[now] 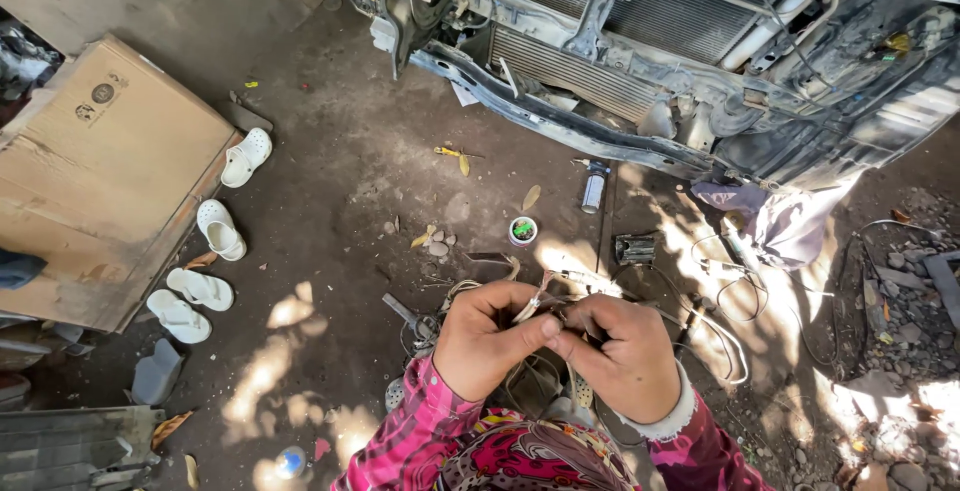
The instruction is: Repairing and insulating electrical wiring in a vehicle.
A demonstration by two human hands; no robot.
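My left hand (490,341) and my right hand (625,356) meet in front of me, low in the head view, fingertips pinched together on a bundle of thin wires (548,296). Pale wires run from the bundle to the right along the dirt ground (725,336). My sleeves are pink and patterned. Under my hands lie more cables and a pair of pliers (405,313). What exactly sits between my fingertips is hidden by the fingers.
A stripped car front with an exposed radiator (640,41) fills the top. A small round tin (522,231), a spray can (594,191) and a metal part (635,248) lie ahead. Cardboard (100,171) and white sandals (215,231) are at left; rocks (900,321) at right.
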